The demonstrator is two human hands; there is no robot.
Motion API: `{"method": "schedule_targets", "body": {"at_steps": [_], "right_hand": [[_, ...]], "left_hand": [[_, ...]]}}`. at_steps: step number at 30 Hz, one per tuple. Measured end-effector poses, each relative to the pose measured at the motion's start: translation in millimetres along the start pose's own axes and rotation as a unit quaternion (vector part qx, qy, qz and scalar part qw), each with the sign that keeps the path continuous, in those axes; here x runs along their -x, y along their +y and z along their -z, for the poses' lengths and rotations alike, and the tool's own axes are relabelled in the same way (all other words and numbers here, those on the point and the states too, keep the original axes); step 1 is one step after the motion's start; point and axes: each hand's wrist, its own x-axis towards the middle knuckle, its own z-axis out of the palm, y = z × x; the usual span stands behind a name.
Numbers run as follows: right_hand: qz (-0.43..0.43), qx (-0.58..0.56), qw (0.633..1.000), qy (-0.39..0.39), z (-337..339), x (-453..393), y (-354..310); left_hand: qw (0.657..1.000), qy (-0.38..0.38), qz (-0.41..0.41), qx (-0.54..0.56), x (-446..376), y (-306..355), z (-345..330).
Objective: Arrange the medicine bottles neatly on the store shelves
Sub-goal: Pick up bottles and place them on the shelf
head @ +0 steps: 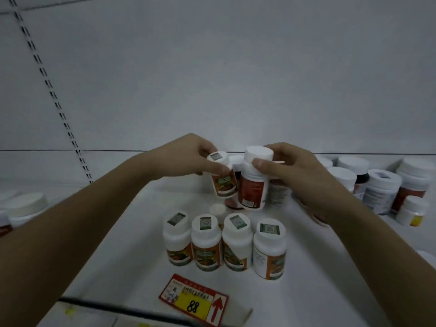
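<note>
single head-worn view, looking forward and down onto a white shelf (132,232) from close range. wide-angle lens: the slotted upright (50,93) at left bends with the distortion. shelf back panel (236,67) fills the upper half. both forearms enter from the bottom corners, meeting near centre frame. price tag (194,299) on the near shelf edge sits at the bottom. no second view to share with.

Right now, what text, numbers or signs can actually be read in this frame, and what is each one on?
"88": black on the yellow patch of the price tag at the shelf's front edge.
Red up arrow, a sign and not text: the same tag's right end.
Small print on the tag: too blurred to read.
Bottle labels and cap stickers: too blurred to read.
</note>
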Motion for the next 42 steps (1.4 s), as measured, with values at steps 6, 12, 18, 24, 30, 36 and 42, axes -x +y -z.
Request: {"method": "schedule_targets", "body": {"at_steps": [6,12,18,24,30,36,42], "right_hand": [[-0.010,-0.194,0.980,-0.045,4.9,-13.9,-48.0],[-0.011,-0.291,0.955,-0.053,-11.9,-4.4,-82.4],[-0.021,-0.265,0.963,-0.041,-39.4,5.3,-91.2],[0.049,-0.190,0.978,-0.068,-65.8,5.1,-91.0],[0.065,-0.149,0.985,-0.052,-91.2,20.9,-97.9],[0.071,-0.162,0.984,-0.013,-115.3,39.9,-110.9],[0.002,-0.240,0.970,0.031,-168.6,67.9,-104.2]], "left_hand": [[0.984,0.109,-0.041,0.133,22.0,30.0,45.8],[0.962,0.152,-0.073,0.216,49.4,41.7,53.5],[0.950,0.156,-0.091,0.255,70.8,44.0,47.5],[0.939,0.179,-0.057,0.287,102.6,34.0,35.8],[0.936,0.196,-0.029,0.292,126.6,19.1,42.8],[0.931,0.202,-0.040,0.301,164.9,-11.6,58.6],[0.936,0.164,-0.045,0.309,211.4,-68.1,61.9]]}}
